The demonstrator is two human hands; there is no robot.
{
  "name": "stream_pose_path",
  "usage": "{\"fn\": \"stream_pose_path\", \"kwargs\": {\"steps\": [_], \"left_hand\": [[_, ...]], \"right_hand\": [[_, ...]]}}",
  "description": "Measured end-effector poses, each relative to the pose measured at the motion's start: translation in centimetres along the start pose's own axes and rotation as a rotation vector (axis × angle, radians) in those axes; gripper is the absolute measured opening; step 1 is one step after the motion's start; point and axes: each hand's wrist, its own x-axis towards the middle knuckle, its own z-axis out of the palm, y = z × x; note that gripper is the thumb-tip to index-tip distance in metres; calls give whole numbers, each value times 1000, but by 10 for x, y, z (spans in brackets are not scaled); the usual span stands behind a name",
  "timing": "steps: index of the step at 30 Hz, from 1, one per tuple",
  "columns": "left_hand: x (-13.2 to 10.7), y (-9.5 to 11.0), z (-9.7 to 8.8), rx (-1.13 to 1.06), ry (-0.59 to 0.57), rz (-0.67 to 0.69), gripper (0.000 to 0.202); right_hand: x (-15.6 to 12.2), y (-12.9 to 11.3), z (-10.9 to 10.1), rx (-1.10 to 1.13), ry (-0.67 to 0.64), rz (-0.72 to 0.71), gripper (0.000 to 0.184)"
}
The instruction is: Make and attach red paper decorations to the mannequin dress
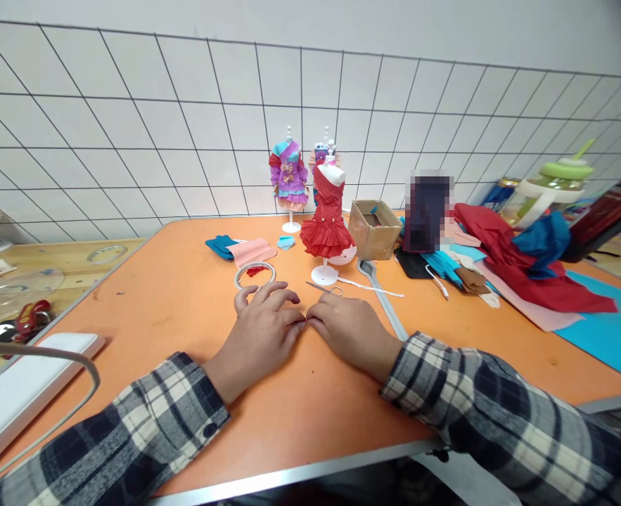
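My left hand (268, 320) and my right hand (353, 332) meet just above the orange table (310, 407). Thumb and index finger of each are pinched together, tip against tip. Something tiny, perhaps red, may be between them, but it is too small to name. The other left fingers are stretched out near a roll of tape (240, 269), which has a red scrap (256, 271) inside its ring. Just beyond my right fingers lie small scissors (318, 287). Behind them a miniature dress form wears a red ruffled dress (330, 204) on a white stand (324, 275).
Farther back stand a purple-dressed form (290, 176) and a cardboard box (374, 228). Fabric pieces (532, 256), a lidded cup (553, 186) and a dark red bottle (608, 214) crowd the right. A grey strap (387, 302) lies by my right hand; a white power strip (36, 386) is left.
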Motion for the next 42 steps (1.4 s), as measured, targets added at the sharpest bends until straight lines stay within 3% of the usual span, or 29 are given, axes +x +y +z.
{"fn": "stream_pose_path", "kwargs": {"steps": [5, 8, 18, 27, 30, 33, 36, 39, 42], "left_hand": [[0, -2, -1, -8, 5, -11, 22], [0, -2, -1, -17, 2, -18, 20], [-1, 1, -2, -52, -32, -34, 22], [-1, 0, -3, -15, -6, 8, 21], [0, -4, -3, -45, 4, 4, 21], [1, -9, -1, -120, 7, -20, 19], [2, -12, 1, -177, 22, -34, 17], [2, -12, 2, -204, 32, -40, 17], [2, -11, 2, -214, 33, -49, 17]], "right_hand": [[5, 8, 4, 314, 27, 72, 23], [7, 9, 4, 382, 14, 102, 18], [5, 5, 2, 171, 52, 22, 19], [4, 2, -1, 152, -1, -1, 19], [6, 24, -18, 215, 1, 14, 24], [6, 68, -40, 137, 48, 168, 23], [1, 114, -54, 34, -13, 215, 18], [-5, 140, -50, 7, -58, 174, 22], [-5, 145, -38, 30, -34, 129, 25]]}}
